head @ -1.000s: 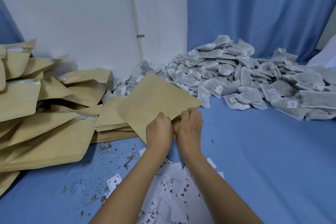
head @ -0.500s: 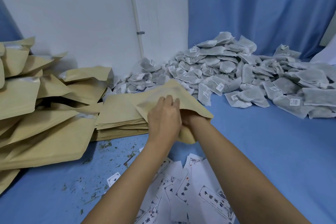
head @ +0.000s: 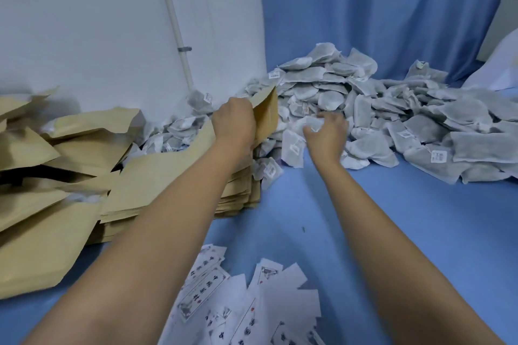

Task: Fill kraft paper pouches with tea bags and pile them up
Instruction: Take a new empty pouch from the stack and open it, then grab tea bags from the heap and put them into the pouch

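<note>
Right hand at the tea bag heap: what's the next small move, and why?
Probably lift the tea bags that the right hand curls around and bring them left to the pouch. The left hand grips that pouch upright beside the heap, close by, apparently ready for filling.

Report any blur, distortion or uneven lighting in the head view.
Head view: soft, even light, no glare; the right hand in the tea bags and the kraft pouch in the left hand are motion-blurred; the wall pipe leans, likely lens distortion.
</note>
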